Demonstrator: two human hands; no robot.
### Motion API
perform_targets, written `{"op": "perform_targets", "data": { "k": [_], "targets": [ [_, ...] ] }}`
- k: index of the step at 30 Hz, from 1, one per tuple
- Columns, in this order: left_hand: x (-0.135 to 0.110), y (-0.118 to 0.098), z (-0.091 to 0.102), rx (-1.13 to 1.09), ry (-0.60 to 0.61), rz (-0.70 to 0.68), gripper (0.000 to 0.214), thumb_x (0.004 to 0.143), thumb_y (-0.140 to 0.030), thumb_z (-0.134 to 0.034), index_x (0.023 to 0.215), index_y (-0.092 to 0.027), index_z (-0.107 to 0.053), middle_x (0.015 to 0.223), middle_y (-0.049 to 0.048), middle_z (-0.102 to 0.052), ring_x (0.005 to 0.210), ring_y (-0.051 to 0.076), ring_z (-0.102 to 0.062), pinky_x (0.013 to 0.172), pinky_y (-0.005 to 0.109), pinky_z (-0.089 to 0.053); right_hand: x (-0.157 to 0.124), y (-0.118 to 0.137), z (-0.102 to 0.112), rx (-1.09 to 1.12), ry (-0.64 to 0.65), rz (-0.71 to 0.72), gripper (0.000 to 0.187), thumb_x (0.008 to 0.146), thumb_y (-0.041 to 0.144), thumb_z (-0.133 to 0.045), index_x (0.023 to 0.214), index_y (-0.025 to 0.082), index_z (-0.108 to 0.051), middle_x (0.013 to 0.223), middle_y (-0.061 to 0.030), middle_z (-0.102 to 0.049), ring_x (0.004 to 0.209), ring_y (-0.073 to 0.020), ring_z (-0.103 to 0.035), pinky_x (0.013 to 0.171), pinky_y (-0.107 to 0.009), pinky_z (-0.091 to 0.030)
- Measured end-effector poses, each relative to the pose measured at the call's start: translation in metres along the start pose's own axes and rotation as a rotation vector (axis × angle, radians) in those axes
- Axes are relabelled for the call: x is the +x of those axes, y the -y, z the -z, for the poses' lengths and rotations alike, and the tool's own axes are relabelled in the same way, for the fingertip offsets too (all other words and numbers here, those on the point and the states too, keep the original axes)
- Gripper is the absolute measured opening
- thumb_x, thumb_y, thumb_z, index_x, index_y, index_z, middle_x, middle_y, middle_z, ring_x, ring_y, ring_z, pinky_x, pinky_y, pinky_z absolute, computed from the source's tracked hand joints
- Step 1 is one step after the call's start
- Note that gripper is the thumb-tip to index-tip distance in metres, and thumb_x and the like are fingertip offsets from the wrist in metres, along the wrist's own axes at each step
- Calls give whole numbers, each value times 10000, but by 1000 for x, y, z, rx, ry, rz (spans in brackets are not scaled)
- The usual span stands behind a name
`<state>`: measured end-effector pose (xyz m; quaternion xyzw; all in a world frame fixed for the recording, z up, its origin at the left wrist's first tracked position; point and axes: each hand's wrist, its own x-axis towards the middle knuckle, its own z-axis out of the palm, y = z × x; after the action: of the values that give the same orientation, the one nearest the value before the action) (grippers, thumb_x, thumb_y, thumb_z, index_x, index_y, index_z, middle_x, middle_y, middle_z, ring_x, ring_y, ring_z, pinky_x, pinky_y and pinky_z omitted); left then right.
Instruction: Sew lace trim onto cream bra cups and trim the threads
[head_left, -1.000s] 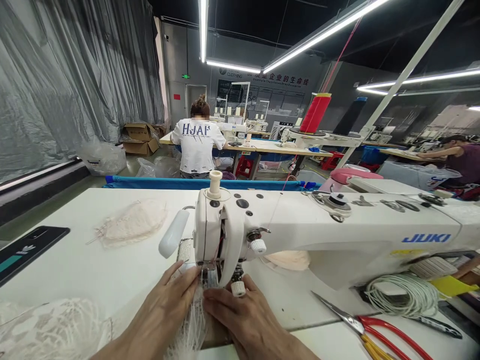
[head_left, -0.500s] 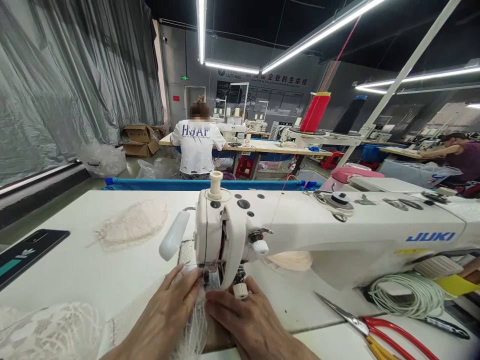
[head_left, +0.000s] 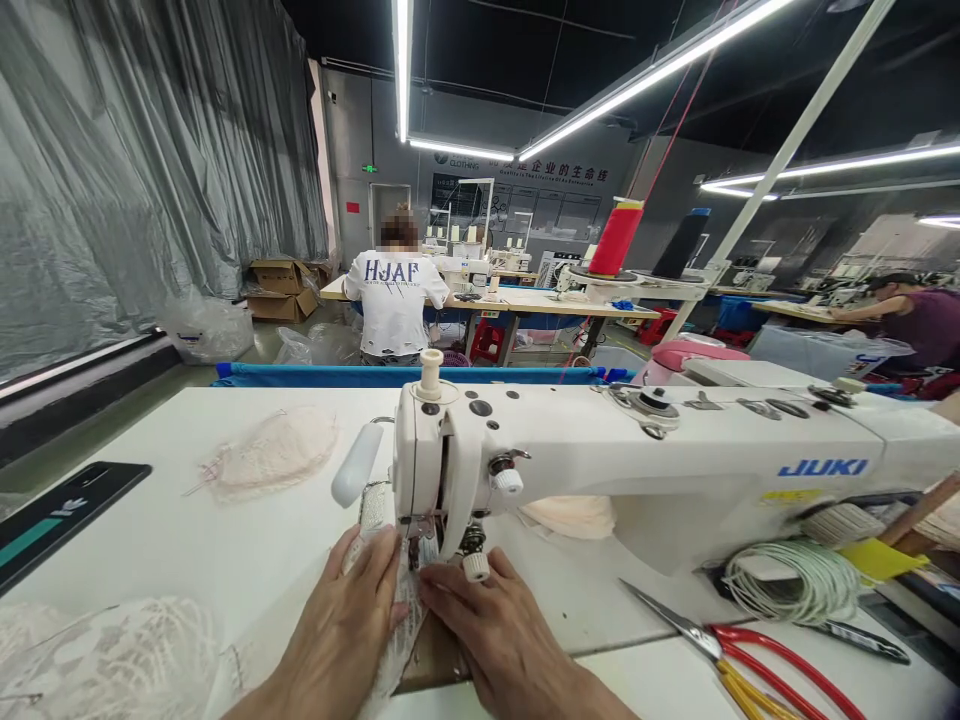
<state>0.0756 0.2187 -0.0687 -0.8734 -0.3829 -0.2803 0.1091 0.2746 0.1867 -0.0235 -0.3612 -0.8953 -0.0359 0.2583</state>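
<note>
Left hand (head_left: 341, 625), right hand (head_left: 496, 632) on lace (head_left: 406, 605)

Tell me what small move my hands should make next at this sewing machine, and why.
Probably ease the white lace back under the presser foot, both hands moving together. The left hand and right hand lie flat on either side of the lace, fingertips close to the foot, so a short, even feed should keep it straight.

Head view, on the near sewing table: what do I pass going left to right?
Dark phone → pale lace cup → left hand → right hand → red-handled scissors.
</note>
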Motion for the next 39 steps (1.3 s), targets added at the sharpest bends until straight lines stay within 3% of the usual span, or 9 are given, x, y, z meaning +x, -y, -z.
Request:
{"op": "perform_targets", "data": {
  "k": [5,9,13,16,21,24,28,33,39],
  "targets": [
    [10,-5,10,146,-18,26,272,858,-98,-333,943,-183,-577,986,87,-664,970,250,-619,948,523,-366,-4,0,-1,16,12,-101,253,820,75,-447,1006,181,-583,883,-81,-627,777,-208,-509,679,-324,-316],
    [12,-11,9,287,26,84,292,874,-112,-338,995,-167,-598,1069,112,-664,1054,282,-589,948,535,-361,-5,0,-3,48,-35,-165,235,850,86,-445,997,192,-595,850,-70,-608,771,-208,-505,677,-322,-330],
    [-10,-24,5,486,-46,79,350,881,-127,-352,1161,-55,-550,1232,199,-584,1151,346,-512,885,559,-382,-3,3,-4,129,-35,-275,185,920,153,-415,991,187,-583,886,-71,-596,801,-207,-527,700,-315,-376],
    [-40,-39,18,499,56,41,406,842,-140,-391,1216,-68,-532,1332,186,-507,1189,356,-470,841,557,-398,-3,12,-3,205,11,-317,128,900,277,-521,965,178,-570,915,-76,-578,788,-209,-537,695,-316,-405],
    [-53,-44,72,209,277,-55,373,874,-281,-463,1228,-199,-550,1245,85,-606,1063,261,-576,741,350,-466,-3,33,5,389,116,-267,138,753,115,-644,831,172,-545,931,-51,-555,800,-189,-520,712,-299,-398],
    [-28,-38,99,-37,420,211,366,911,-275,-419,1266,-248,-504,1187,67,-615,1007,226,-581,796,335,-447,-4,39,10,582,133,-352,190,737,-15,-528,752,173,-508,791,3,-544,736,-144,-509,699,-262,-381],
    [1,-37,110,-295,641,533,297,808,-188,-501,1092,-213,-584,938,41,-623,917,234,-557,795,341,-410,-8,44,14,691,131,-431,142,792,39,-481,812,180,-483,758,13,-527,677,-134,-475,638,-247,-360],
    [-5,-41,109,-408,651,652,84,742,-185,-471,804,-196,-526,785,8,-552,845,226,-524,723,297,-382,-4,57,16,634,178,-542,198,720,104,-627,872,169,-520,933,-36,-509,764,-162,-447,693,-288,-334],
    [-28,-54,138,-857,610,682,173,699,-295,-556,821,-204,-472,823,-22,-509,801,176,-473,689,238,-365,-1,71,31,942,326,-500,95,759,207,-627,737,153,-552,666,33,-492,621,-106,-427,576,-213,-338]
  ]
}}
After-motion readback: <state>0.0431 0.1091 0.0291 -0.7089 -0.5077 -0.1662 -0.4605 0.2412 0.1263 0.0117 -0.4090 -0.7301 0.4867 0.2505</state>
